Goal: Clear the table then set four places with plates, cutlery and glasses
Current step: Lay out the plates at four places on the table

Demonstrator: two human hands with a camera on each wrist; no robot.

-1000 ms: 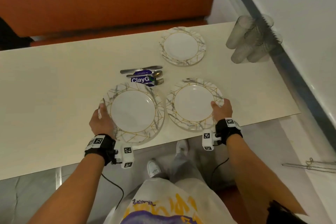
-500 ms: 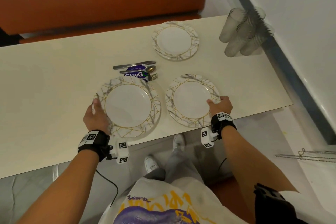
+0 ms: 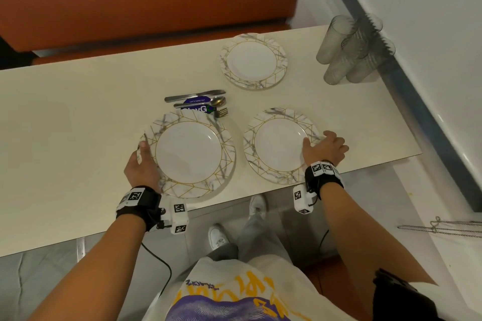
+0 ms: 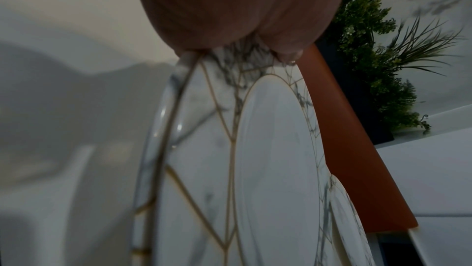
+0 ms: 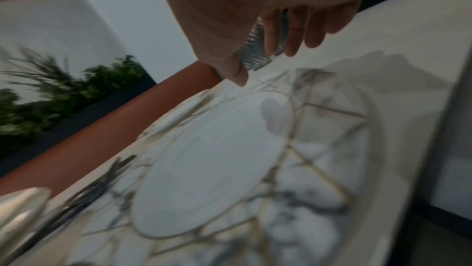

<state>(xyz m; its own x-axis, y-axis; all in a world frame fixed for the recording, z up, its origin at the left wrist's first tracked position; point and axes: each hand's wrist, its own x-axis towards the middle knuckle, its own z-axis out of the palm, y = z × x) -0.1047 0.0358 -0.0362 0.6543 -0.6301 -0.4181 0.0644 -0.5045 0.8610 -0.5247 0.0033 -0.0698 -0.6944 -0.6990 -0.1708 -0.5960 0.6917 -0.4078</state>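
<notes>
Two plates sit side by side at the table's near edge, the left plate overlapping the cutlery behind it. A third plate lies farther back, with glasses clustered to its right

Cutlery handles partly hidden under lifted plate

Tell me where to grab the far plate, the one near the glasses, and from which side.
Take the far plate by its raised marbled rim on the near edge, thumb on top and fingers slid under. It lies flat on the table, so only the rim gives purchase. Probably come in with the right hand; the glasses crowd its right side.
</notes>
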